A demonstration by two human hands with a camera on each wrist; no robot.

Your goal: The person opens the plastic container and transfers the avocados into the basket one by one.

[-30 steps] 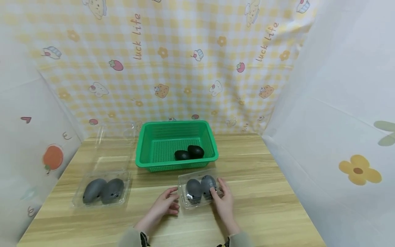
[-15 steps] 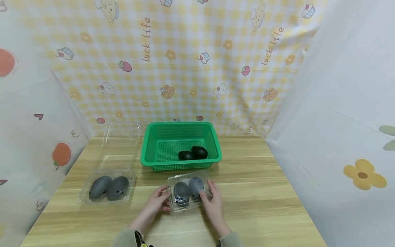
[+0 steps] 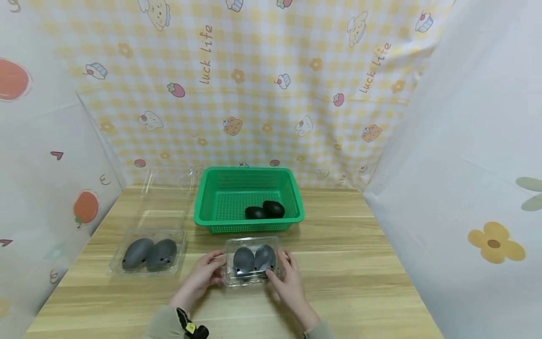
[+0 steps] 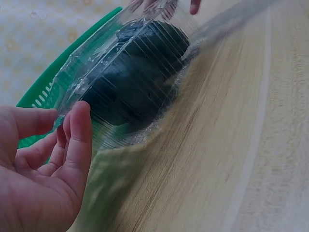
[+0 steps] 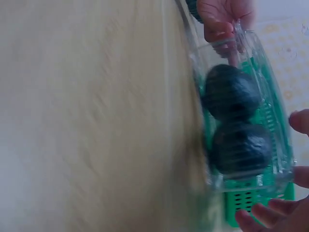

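A closed clear plastic clamshell box (image 3: 254,241) with two dark avocados (image 3: 244,260) in it is between my hands, in front of the basket. My left hand (image 3: 204,272) holds its left end; in the left wrist view, thumb and fingers (image 4: 79,137) pinch the edge. My right hand (image 3: 289,285) grips the right end, thumb at the front corner and fingers along the side. In the right wrist view both avocados (image 5: 241,150) show through the plastic, and the right-hand fingers (image 5: 301,176) lie at the box's end.
A green plastic basket (image 3: 203,197) stands behind the box, with two dark avocados (image 3: 274,209) inside. To the left lies another clear box (image 3: 179,263), its lid (image 3: 167,193) folded open toward the back, holding two avocados (image 3: 162,254). A patterned cloth (image 3: 254,94) hangs behind the wooden table (image 3: 338,282).
Both hands have brought the box leftward and turned it straighter, its front edge now nearly level. The left hand has come to grip its left end. The camera view has shifted slightly.
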